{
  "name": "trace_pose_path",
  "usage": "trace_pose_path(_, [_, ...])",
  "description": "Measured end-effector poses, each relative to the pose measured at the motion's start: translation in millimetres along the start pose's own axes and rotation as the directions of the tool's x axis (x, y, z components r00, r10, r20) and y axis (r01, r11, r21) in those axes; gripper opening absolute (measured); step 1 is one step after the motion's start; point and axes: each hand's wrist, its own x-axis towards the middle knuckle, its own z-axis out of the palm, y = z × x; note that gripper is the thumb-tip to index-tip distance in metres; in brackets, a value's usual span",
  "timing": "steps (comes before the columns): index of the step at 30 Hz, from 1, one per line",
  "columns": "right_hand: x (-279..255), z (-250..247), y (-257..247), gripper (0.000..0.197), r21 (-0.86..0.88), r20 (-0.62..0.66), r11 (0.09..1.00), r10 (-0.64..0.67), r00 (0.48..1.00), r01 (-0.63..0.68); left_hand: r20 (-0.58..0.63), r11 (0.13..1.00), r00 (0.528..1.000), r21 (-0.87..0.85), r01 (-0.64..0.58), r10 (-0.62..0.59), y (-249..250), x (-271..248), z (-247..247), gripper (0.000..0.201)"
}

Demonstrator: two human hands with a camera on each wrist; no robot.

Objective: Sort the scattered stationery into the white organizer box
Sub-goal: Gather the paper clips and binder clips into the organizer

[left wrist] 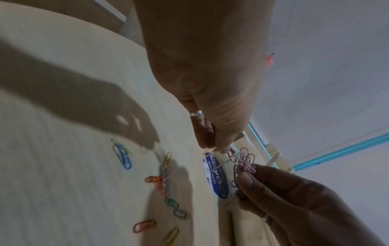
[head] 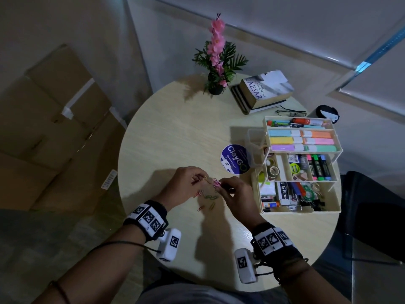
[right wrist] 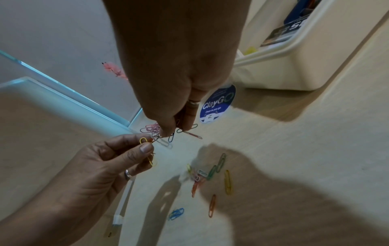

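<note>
Both hands hover over the round table (head: 166,132), close together. My left hand (head: 198,177) pinches a yellow paper clip (left wrist: 208,152) between thumb and finger. My right hand (head: 219,185) pinches a tangled bunch of pink and dark paper clips (left wrist: 245,161). The yellow clip (right wrist: 144,140) almost touches the bunch (right wrist: 156,131); whether they are linked I cannot tell. Several loose coloured clips (head: 208,197) lie on the table below the hands. The white organizer box (head: 302,212) stands to the right with its tiers spread, full of highlighters, tapes and pens.
A round blue ClayGo sticker (head: 233,159) is on the table beyond the hands. A clear plastic container (head: 255,141) stands left of the organizer. A potted pink flower (head: 217,62), stacked books (head: 265,91) and glasses (head: 289,111) sit at the back. Cardboard boxes (head: 54,128) lie on the floor at left.
</note>
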Motion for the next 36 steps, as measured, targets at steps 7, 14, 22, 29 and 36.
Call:
trace_pose_path(7, [-2.7,-25.3,-17.2,0.009,0.198,-0.098,0.978,0.085,0.991,-0.065,-0.033,0.994,0.999,-0.112,0.016,-0.020,36.4,10.9,0.3,0.019])
trace_pose_path(14, [-13.1,-84.0,-16.3,0.015,0.331,-0.226,0.941,0.156,0.961,-0.075,-0.068,0.980,0.997,-0.193,-0.043,0.031,94.6,33.5,37.3,0.016])
trace_pose_path(22, [-10.4,-150.1,30.1,0.005,0.406,-0.356,0.904,0.292,0.888,-0.135,-0.090,0.980,0.994,-0.185,-0.076,0.060,159.5,85.2,114.0,0.016])
trace_pose_path(29, [-2.8,-170.5,70.8,0.004,0.457,-0.376,0.865,0.400,0.836,-0.209,-0.129,0.988,0.990,-0.147,0.042,-0.061,175.9,114.6,167.0,0.016])
trace_pose_path(36, [-0.7,-181.4,92.0,0.023,0.436,-0.347,0.867,0.410,0.844,-0.242,-0.114,0.991,0.985,-0.056,0.120,-0.126,174.5,121.9,190.2,0.015])
